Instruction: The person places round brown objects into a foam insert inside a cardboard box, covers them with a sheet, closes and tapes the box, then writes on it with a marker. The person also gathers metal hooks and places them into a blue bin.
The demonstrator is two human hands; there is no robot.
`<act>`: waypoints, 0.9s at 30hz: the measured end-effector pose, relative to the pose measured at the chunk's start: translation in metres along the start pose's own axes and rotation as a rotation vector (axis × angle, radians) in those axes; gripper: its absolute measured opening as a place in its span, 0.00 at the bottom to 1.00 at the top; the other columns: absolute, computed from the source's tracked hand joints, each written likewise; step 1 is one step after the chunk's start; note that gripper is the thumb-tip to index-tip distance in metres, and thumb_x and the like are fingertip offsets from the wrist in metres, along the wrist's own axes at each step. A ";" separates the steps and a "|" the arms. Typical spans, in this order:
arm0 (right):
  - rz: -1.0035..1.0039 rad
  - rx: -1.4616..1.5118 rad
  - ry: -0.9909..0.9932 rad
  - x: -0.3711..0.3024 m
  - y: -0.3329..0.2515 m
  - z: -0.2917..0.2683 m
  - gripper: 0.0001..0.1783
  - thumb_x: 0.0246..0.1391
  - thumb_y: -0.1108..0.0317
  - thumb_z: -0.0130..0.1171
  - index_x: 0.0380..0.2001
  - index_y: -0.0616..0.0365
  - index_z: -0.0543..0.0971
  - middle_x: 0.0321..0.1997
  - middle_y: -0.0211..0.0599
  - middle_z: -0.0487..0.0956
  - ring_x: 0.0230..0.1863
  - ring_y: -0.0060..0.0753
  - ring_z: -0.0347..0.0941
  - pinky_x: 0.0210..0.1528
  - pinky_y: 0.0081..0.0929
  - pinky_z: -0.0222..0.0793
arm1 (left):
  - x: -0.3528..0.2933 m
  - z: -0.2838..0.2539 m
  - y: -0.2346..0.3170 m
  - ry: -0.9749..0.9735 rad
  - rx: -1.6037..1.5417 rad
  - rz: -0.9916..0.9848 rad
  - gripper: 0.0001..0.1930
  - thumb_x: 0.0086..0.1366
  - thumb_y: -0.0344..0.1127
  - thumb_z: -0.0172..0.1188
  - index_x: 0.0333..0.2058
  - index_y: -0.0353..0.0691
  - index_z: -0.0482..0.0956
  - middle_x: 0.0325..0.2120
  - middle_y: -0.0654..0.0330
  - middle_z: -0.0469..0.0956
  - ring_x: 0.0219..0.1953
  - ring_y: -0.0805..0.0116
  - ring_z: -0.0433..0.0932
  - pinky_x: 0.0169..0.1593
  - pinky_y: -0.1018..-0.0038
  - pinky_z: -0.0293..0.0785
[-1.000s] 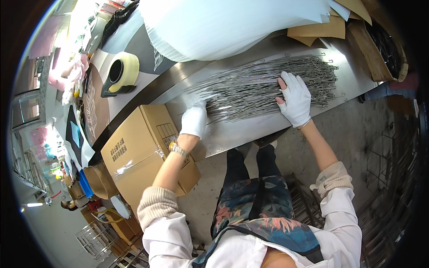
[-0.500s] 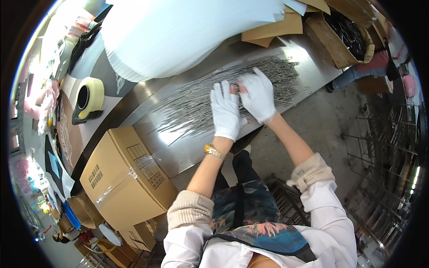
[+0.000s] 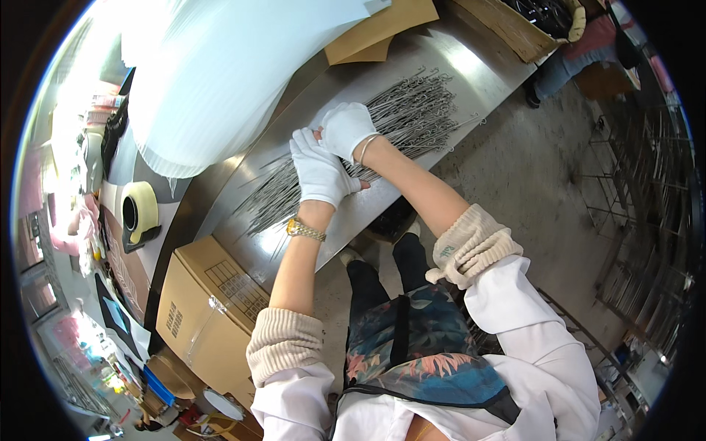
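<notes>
A pile of thin metal wire rods (image 3: 415, 110) with small hooked or looped ends lies slantwise on the shiny metal table (image 3: 456, 53). My left hand (image 3: 320, 175), in a white glove with bare fingertips showing, rests on the middle of the pile. Its fingers stretch forward and its thumb points right. Just beyond it, my right hand (image 3: 347, 131), gloved too, bends its fingers down at the far side of the rods. Those fingertips are mostly hidden, so what they hold cannot be made out. The looped ends fan out to the right, the plain ends to the lower left.
A closed cardboard box (image 3: 202, 309) stands at the near left. Beyond the rods lie a big stack of white sheets (image 3: 213, 81) and brown cardboard pieces (image 3: 382, 33). A tape roll (image 3: 140, 209) sits at left. Another person's leg (image 3: 562, 72) shows at the far right, near wire racks (image 3: 632, 220).
Both hands have moved left along the rods, and my right hand's fingers are now more bent. The looped ends lie closer together. The whole view has shifted.
</notes>
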State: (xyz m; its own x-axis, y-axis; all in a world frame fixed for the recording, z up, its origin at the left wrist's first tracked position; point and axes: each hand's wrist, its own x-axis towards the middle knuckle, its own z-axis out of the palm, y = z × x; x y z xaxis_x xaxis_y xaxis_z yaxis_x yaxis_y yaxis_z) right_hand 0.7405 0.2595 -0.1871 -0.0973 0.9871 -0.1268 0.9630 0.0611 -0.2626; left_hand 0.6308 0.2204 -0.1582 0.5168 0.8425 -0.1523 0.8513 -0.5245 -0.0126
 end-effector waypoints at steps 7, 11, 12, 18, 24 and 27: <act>0.003 0.510 0.864 -0.110 0.017 0.015 0.11 0.46 0.70 0.67 0.36 0.59 0.84 0.39 0.42 0.81 0.42 0.49 0.78 0.53 0.42 0.72 | 0.005 0.017 -0.012 0.228 -0.100 0.210 0.55 0.37 0.62 0.78 0.57 0.24 0.71 0.40 0.44 0.78 0.42 0.47 0.78 0.48 0.58 0.74; 0.887 1.228 0.923 -0.212 0.016 0.073 0.28 0.58 0.58 0.70 0.55 0.63 0.74 0.56 0.44 0.78 0.53 0.39 0.77 0.59 0.38 0.71 | -0.007 0.023 -0.009 0.096 -0.125 0.164 0.61 0.35 0.59 0.81 0.62 0.22 0.66 0.49 0.44 0.76 0.51 0.47 0.74 0.57 0.58 0.71; 0.859 1.396 0.879 -0.217 0.009 0.093 0.35 0.59 0.53 0.69 0.61 0.64 0.69 0.60 0.45 0.75 0.57 0.37 0.74 0.62 0.37 0.68 | -0.012 0.025 -0.007 0.107 -0.128 0.174 0.61 0.36 0.59 0.81 0.62 0.23 0.65 0.50 0.45 0.75 0.52 0.48 0.74 0.58 0.58 0.70; 0.351 2.183 0.842 -0.191 -0.028 0.151 0.50 0.61 0.37 0.61 0.72 0.63 0.58 0.74 0.38 0.63 0.73 0.35 0.58 0.76 0.35 0.51 | -0.048 0.038 0.010 0.145 -0.158 0.301 0.61 0.36 0.58 0.81 0.64 0.23 0.65 0.52 0.46 0.74 0.51 0.49 0.72 0.55 0.59 0.68; 0.516 2.523 1.075 -0.201 -0.053 0.149 0.51 0.57 0.28 0.57 0.71 0.53 0.61 0.71 0.36 0.68 0.71 0.41 0.64 0.73 0.43 0.61 | -0.078 0.054 0.022 0.203 -0.268 0.570 0.57 0.35 0.51 0.82 0.63 0.30 0.66 0.54 0.46 0.71 0.52 0.49 0.71 0.55 0.57 0.66; 0.625 2.504 1.235 -0.207 -0.064 0.156 0.53 0.54 0.26 0.58 0.71 0.51 0.62 0.71 0.33 0.68 0.70 0.40 0.66 0.72 0.42 0.64 | -0.088 0.058 0.024 0.155 -0.249 0.627 0.57 0.37 0.49 0.81 0.63 0.25 0.64 0.54 0.43 0.69 0.54 0.46 0.69 0.56 0.55 0.67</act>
State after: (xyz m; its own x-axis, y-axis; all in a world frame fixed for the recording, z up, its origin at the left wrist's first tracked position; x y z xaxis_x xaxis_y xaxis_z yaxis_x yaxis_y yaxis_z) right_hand 0.6595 0.0287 -0.2930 0.6549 0.5452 -0.5233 -0.7469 0.5723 -0.3385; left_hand 0.6007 0.1265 -0.2023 0.9092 0.4073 0.0865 0.3737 -0.8899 0.2615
